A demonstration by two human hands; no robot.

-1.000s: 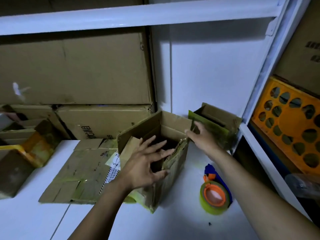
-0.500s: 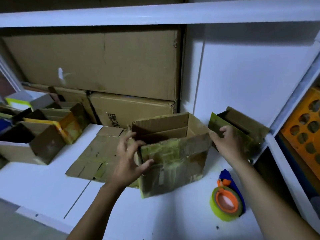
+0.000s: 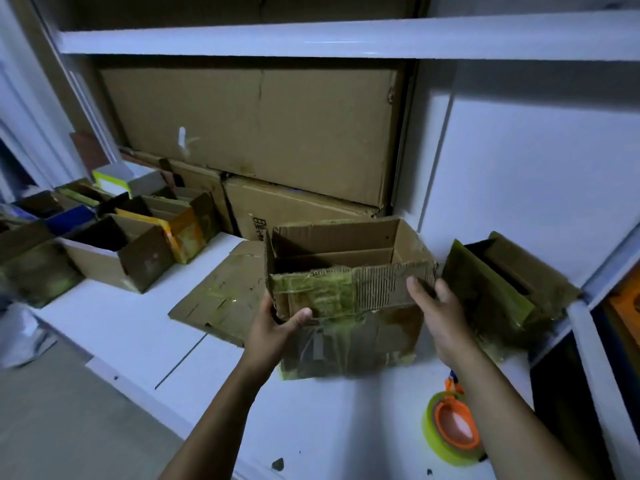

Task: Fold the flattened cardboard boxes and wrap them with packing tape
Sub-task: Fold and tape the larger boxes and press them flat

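Note:
An opened-up brown cardboard box [image 3: 349, 327], patched with yellowish tape, stands on the white shelf [image 3: 131, 334] in the middle of the head view, its top open. My left hand [image 3: 277, 327] grips its front-left corner, thumb across the front flap. My right hand [image 3: 438, 313] holds the front flap's right end, fingers curled over the torn corrugated edge. A flattened cardboard box [image 3: 221, 299] lies on the shelf just left of it. The tape roll [image 3: 450, 431], yellow-green with an orange core, lies near the shelf's front right, below my right forearm.
Several folded open boxes [image 3: 121, 258] stand at the left. Another taped box [image 3: 502, 285] leans in the right corner by the white upright. Large cartons [image 3: 249, 133] are stacked against the back. A shelf board [image 3: 346, 39] runs overhead.
The box has been turned so its long front faces me and stands square. My left hand moved from the side to grip the front-left corner; my right hand shifted onto the front flap.

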